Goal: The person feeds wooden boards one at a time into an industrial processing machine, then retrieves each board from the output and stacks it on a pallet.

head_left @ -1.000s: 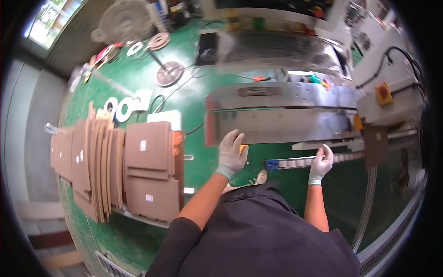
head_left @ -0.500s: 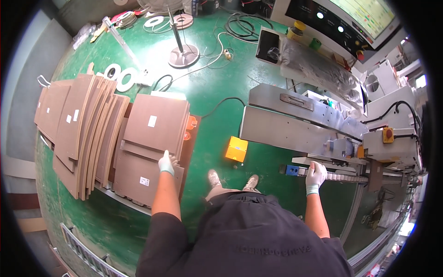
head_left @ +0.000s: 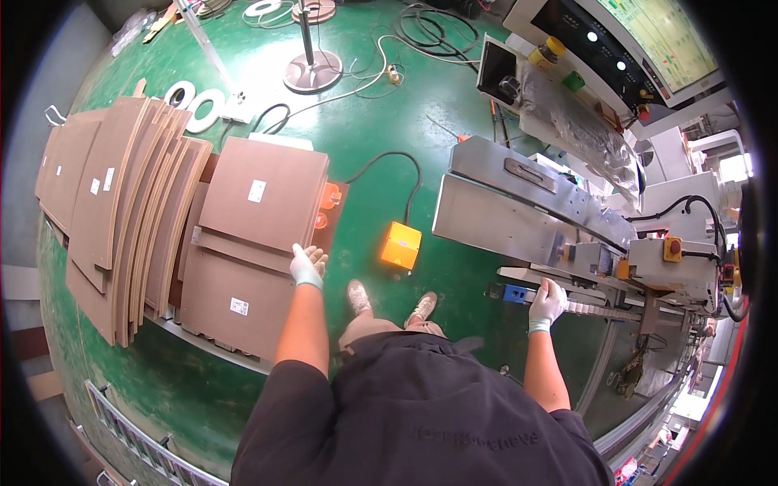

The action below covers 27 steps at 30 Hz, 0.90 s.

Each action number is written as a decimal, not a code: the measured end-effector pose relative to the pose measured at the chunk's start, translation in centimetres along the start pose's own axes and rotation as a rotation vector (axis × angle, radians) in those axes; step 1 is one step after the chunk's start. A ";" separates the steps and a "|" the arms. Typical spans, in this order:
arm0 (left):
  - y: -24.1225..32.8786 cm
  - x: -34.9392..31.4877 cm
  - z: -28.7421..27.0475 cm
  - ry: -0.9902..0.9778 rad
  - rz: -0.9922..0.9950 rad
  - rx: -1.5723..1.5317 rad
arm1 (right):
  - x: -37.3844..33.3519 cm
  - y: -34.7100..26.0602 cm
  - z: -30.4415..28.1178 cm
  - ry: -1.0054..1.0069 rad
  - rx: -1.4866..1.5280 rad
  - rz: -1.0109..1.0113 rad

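Observation:
My left hand point(head_left: 308, 265), in a pale work glove, is at the right edge of the stacked brown boards point(head_left: 251, 279). Its fingers are apart and nothing is in them; whether it touches the boards I cannot tell. The top boards carry small white labels. My right hand point(head_left: 548, 304), gloved too, appears over the roller rail point(head_left: 596, 309) along the front of the metal machine point(head_left: 506, 215). Its fingers are curled in, with no object showing in them. A blue block point(head_left: 514, 293) sits at the rail's end, just left of that hand.
More brown panels point(head_left: 134, 219) lean in a row at the left. A yellow box point(head_left: 400, 246) with a black cable is on the green floor ahead of my shoes. Farther off stand a fan base point(head_left: 313, 73) and white rolls point(head_left: 206, 110). A control screen point(head_left: 660, 44) is at upper right.
The view has turned right, so boards and yellow box lie farther left. My left hand has shifted toward the boards' right edge, its fingers spreading. My right hand stays by the rail.

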State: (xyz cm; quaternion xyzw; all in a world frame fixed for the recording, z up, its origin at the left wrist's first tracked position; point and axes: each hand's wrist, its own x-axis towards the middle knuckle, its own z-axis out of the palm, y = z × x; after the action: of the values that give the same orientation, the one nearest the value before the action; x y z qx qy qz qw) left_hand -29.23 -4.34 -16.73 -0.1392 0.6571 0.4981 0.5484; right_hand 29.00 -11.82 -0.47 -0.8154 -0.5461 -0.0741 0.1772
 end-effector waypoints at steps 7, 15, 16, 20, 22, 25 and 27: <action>1.2 -1.2 -1.6 -0.084 -0.175 -0.175 | -0.1 0.6 0.3 0.000 -0.007 0.002; -2.0 -2.0 -0.7 -0.174 -0.286 -0.319 | 0.1 0.7 0.3 0.041 -0.006 -0.084; -2.1 -1.5 -0.7 -0.181 -0.265 -0.279 | 0.2 0.6 0.4 0.044 -0.001 -0.080; -1.6 -1.3 -0.2 -0.233 -0.203 -0.273 | 0.0 0.8 0.2 0.045 -0.017 -0.089; -0.5 -1.3 0.4 -0.259 -0.164 -0.488 | -0.1 0.9 0.2 0.049 -0.018 -0.102; 0.8 -0.5 2.4 -0.214 -0.245 -0.560 | -0.1 0.9 0.1 0.033 -0.013 -0.094; -0.6 2.2 2.0 -0.143 -0.172 -0.570 | 0.4 0.3 0.3 0.036 -0.017 -0.102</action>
State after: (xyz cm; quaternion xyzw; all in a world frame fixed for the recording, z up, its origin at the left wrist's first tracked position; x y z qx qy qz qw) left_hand -28.41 -2.21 -18.71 -0.3071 0.4364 0.6229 0.5720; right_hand 29.39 -11.50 -0.69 -0.7866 -0.5830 -0.1023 0.1757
